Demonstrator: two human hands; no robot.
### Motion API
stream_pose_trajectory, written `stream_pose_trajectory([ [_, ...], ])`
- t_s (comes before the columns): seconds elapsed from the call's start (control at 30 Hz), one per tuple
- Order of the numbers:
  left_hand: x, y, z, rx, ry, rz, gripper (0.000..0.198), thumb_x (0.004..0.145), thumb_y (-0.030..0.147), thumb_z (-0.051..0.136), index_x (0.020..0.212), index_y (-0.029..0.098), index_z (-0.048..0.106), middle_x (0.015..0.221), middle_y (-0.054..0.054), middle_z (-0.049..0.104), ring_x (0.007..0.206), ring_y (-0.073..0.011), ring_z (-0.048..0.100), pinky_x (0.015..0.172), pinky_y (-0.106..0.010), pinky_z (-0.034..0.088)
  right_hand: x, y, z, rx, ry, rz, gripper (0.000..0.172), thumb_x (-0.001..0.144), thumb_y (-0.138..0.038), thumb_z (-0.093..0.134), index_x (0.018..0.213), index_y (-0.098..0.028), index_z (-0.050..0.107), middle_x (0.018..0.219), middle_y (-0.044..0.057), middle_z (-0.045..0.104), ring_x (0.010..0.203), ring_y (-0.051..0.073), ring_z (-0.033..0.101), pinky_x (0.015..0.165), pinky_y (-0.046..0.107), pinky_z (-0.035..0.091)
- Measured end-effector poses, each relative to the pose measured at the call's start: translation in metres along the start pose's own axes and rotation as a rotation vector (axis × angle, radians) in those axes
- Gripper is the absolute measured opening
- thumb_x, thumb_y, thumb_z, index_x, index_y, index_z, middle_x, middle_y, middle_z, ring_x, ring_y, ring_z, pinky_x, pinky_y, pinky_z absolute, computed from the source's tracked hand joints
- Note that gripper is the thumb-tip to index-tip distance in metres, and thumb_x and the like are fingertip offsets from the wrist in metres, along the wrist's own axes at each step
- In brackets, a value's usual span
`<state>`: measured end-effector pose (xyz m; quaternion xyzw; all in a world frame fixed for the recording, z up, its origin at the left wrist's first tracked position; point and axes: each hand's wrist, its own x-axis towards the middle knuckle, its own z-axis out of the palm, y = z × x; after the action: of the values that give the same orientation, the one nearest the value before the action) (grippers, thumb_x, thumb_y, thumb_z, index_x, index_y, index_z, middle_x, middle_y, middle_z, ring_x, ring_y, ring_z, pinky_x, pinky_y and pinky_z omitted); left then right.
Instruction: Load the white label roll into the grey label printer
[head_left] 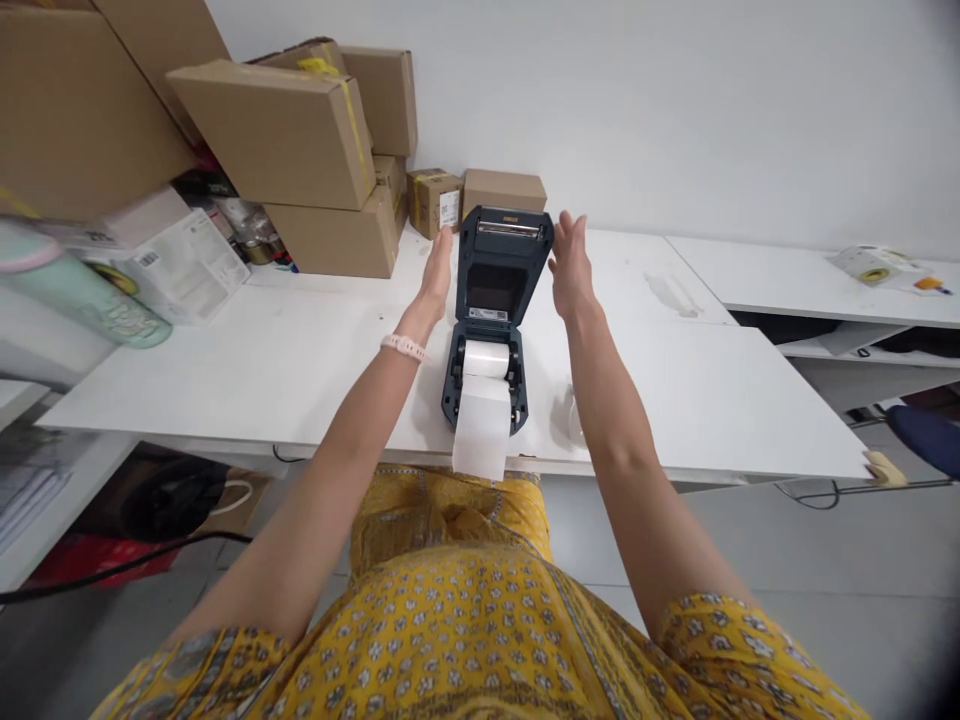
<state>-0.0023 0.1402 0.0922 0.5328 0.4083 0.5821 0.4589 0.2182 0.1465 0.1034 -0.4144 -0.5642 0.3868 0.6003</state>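
Note:
A dark label printer (451, 393) stands on the white table with its lid (466, 262) raised. Inside it sits a roll of white labels (486, 358), and a strip of label paper (481, 430) hangs out over the front and past the table edge. My left hand (436, 268) is upright to the left of the lid, fingers straight and together, with a small gap. On the other side, my right hand (572, 265) has its fingers stretched up close by the lid's right edge; whether they touch it I cannot tell. Neither hand holds anything.
Stacked cardboard boxes (277, 130) fill the back left, and smaller boxes (504, 188) stand behind the printer. A mint-green bottle (90, 290) lies at the far left. A white object (576, 422) is partly hidden by my right forearm. The table's front edge (360, 452) is close to me.

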Motion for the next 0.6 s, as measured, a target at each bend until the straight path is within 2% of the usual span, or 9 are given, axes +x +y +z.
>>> stream_pose_trajectory([
  [0.07, 0.012, 0.009, 0.003, -0.065, -0.087, -0.019, 0.06, 0.099, 0.065, 0.03, 0.144, 0.03, 0.051, 0.157, -0.005, 0.046, 0.154, -0.0243, 0.027, 0.123, -0.05, 0.022, 0.014, 0.002, 0.009, 0.076, -0.062, -0.02, 0.087, 0.083, -0.091, 0.02, 0.133, -0.032, 0.058, 0.148, 0.001, 0.057, 0.146, 0.025, 0.044, 0.121, 0.052, 0.034],
  [0.13, 0.004, 0.016, 0.002, -0.087, -0.135, -0.007, 0.058, 0.099, 0.065, 0.031, 0.137, 0.03, 0.058, 0.147, -0.005, 0.058, 0.15, -0.0259, 0.036, 0.12, -0.049, 0.029, 0.002, 0.0, 0.017, 0.134, -0.048, -0.058, 0.084, 0.084, -0.09, 0.02, 0.126, -0.03, 0.062, 0.139, 0.0, 0.064, 0.14, 0.024, 0.051, 0.121, 0.049, 0.037],
  [0.2, -0.021, 0.021, -0.001, -0.072, -0.13, 0.029, 0.056, 0.099, 0.065, 0.032, 0.128, 0.03, 0.064, 0.138, -0.005, 0.064, 0.144, -0.0261, 0.045, 0.117, -0.046, 0.036, -0.03, -0.003, 0.021, 0.147, 0.011, -0.083, 0.081, 0.087, -0.087, 0.02, 0.123, -0.03, 0.065, 0.132, 0.0, 0.068, 0.136, 0.024, 0.056, 0.12, 0.048, 0.038],
  [0.33, -0.094, 0.017, -0.01, -0.005, -0.053, 0.127, 0.065, 0.099, 0.066, 0.025, 0.111, 0.023, 0.072, 0.12, -0.009, 0.072, 0.125, -0.0247, 0.061, 0.11, -0.044, 0.043, -0.119, -0.005, 0.022, 0.073, 0.081, -0.062, 0.07, 0.096, -0.076, 0.021, 0.116, -0.03, 0.071, 0.13, 0.001, 0.069, 0.136, 0.025, 0.055, 0.121, 0.052, 0.035],
  [0.43, -0.14, 0.001, -0.014, 0.121, -0.028, 0.146, 0.051, 0.097, 0.061, 0.043, 0.101, 0.022, 0.074, 0.104, -0.009, 0.074, 0.11, -0.0229, 0.066, 0.108, -0.043, 0.045, -0.175, 0.002, 0.023, -0.076, 0.059, -0.07, 0.048, 0.099, -0.064, 0.04, 0.112, -0.032, 0.073, 0.133, 0.0, 0.069, 0.141, 0.024, 0.05, 0.124, 0.052, 0.029],
  [0.47, -0.151, -0.006, -0.014, 0.181, -0.02, 0.134, 0.044, 0.093, 0.06, 0.052, 0.101, 0.022, 0.074, 0.105, -0.009, 0.074, 0.111, -0.0233, 0.065, 0.108, -0.043, 0.045, -0.189, 0.005, 0.023, -0.129, 0.047, -0.08, 0.041, 0.098, -0.06, 0.046, 0.113, -0.033, 0.072, 0.133, 0.0, 0.068, 0.143, 0.024, 0.048, 0.124, 0.051, 0.029],
  [0.53, -0.167, -0.021, -0.015, 0.269, 0.038, 0.093, 0.04, 0.087, 0.055, 0.065, 0.113, 0.025, 0.071, 0.124, -0.009, 0.069, 0.124, -0.0248, 0.058, 0.113, -0.044, 0.041, -0.206, 0.012, 0.022, -0.199, 0.052, -0.082, 0.036, 0.095, -0.055, 0.055, 0.122, -0.034, 0.067, 0.14, 0.001, 0.064, 0.145, 0.023, 0.045, 0.125, 0.05, 0.029],
  [0.6, -0.176, -0.032, -0.015, 0.268, 0.115, -0.028, 0.055, 0.083, 0.051, 0.071, 0.132, 0.029, 0.06, 0.149, -0.008, 0.054, 0.14, -0.0272, 0.046, 0.118, -0.046, 0.035, -0.213, 0.019, 0.019, -0.226, 0.082, -0.03, 0.05, 0.093, -0.054, 0.059, 0.139, -0.035, 0.054, 0.153, 0.002, 0.051, 0.149, 0.023, 0.039, 0.126, 0.051, 0.027],
])
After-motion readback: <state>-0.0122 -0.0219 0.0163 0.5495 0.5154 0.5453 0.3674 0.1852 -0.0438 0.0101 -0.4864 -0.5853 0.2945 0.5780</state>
